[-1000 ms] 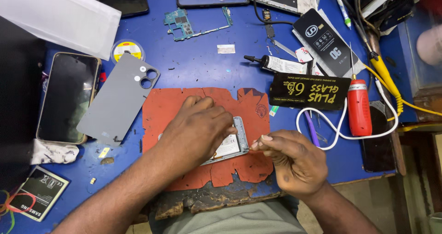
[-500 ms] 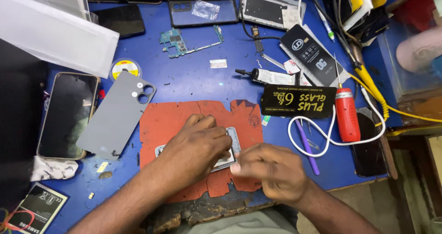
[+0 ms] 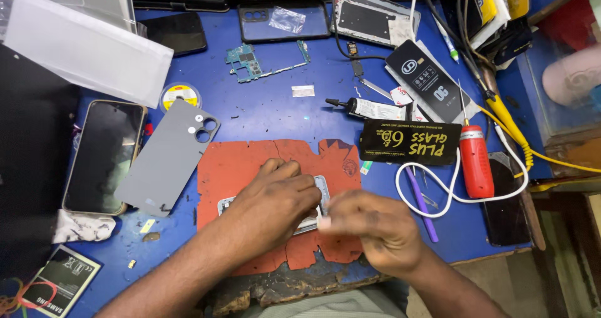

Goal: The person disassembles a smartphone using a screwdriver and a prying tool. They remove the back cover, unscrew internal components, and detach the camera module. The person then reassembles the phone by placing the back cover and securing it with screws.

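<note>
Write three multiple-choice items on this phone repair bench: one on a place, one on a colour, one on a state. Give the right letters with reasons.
1. Where does the grey back cover lie?
A. Left of the red mat
B. On the red mat
C. Under the white cable

2. What colour is the body of the screwdriver at the right?
A. Green
B. Red
C. Black

3. How is the left hand placed?
A. Lifted off the bench
B. Gripping the screwdriver
C. Pressed flat on the opened phone

Answers:
1 A: the cover rests on the blue table beside the red mat.
2 B: its handle is plainly red.
3 C: the palm covers the opened phone on the mat, with the right hand at its edge.
</note>
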The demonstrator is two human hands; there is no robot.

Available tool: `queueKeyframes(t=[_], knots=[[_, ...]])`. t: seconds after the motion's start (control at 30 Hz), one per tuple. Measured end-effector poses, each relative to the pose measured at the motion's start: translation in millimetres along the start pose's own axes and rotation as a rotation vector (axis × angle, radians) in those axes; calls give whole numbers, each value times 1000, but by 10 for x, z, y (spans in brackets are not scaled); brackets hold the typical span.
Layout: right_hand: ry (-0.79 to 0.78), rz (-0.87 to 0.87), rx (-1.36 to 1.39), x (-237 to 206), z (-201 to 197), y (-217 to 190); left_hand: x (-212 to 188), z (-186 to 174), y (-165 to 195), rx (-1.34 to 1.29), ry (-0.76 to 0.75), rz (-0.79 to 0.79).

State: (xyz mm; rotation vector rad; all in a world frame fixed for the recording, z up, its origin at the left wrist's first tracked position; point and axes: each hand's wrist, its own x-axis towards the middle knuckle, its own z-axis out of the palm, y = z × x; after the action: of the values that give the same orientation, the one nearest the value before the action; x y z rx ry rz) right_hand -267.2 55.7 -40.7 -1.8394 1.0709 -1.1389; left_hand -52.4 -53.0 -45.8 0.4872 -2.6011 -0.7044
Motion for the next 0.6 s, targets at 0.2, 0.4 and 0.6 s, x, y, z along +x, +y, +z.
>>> queueKeyframes(t=[0.2,0.4,0.6], knots=[[23,-89,-43,1,11,27,-8,6,5,28,-1,8],[57,-55,-58,-34,28,57,-8,6,-2,17,1,-1],[83,-62,-126,-44,43,54,-9,28,-10,34,-8,-1]])
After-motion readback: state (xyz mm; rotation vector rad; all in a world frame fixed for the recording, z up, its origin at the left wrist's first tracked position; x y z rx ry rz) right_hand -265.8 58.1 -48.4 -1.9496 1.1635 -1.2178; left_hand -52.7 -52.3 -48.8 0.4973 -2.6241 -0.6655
